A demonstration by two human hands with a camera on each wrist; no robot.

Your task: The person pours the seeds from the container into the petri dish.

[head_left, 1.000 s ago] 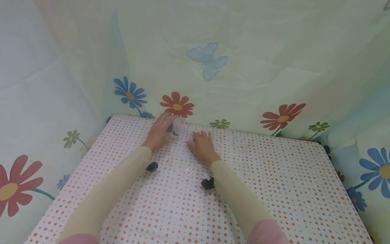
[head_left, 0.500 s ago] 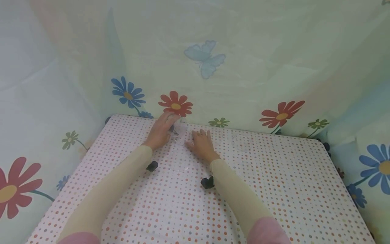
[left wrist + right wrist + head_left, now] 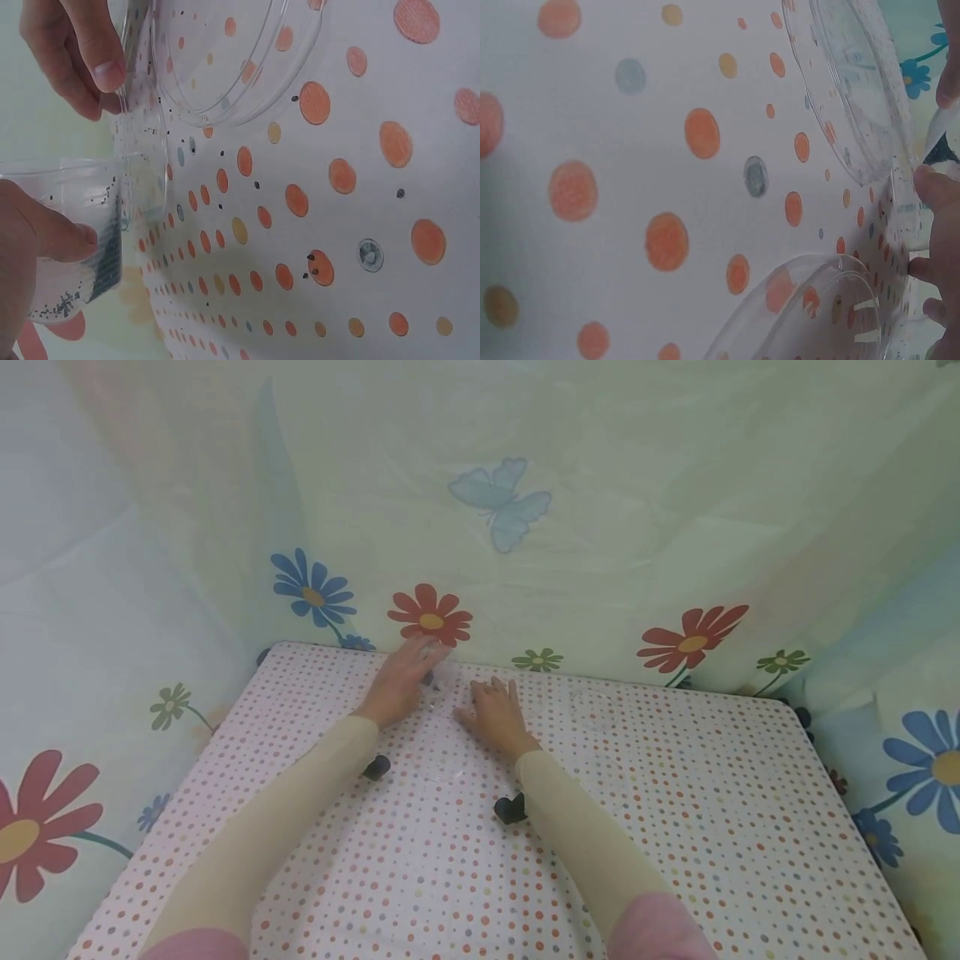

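My left hand (image 3: 399,683) grips a tilted clear plastic cup (image 3: 75,217) near the table's back edge. Black seed-like grains, some packed dark and some loose, show through its wall in the left wrist view. Close by, my right hand (image 3: 497,718) has its fingers loosely extended. In the left wrist view its fingertips (image 3: 109,76) lie beside the rim of a low clear container (image 3: 150,169), which stands just under the cup's mouth. Whether they touch it is unclear. A larger round clear dish or lid (image 3: 199,116) lies next to it.
Another round clear dish (image 3: 592,727) lies right of my right hand. Black grains (image 3: 400,193) are scattered over the dotted tablecloth (image 3: 420,877). Black bands (image 3: 512,810) sit at both wrists. A flowered curtain (image 3: 600,568) hangs behind the back edge.
My left hand has shifted slightly right and turned with the cup, now more hidden behind its fingers. My right hand stays nearly still. The head view has drifted a little.
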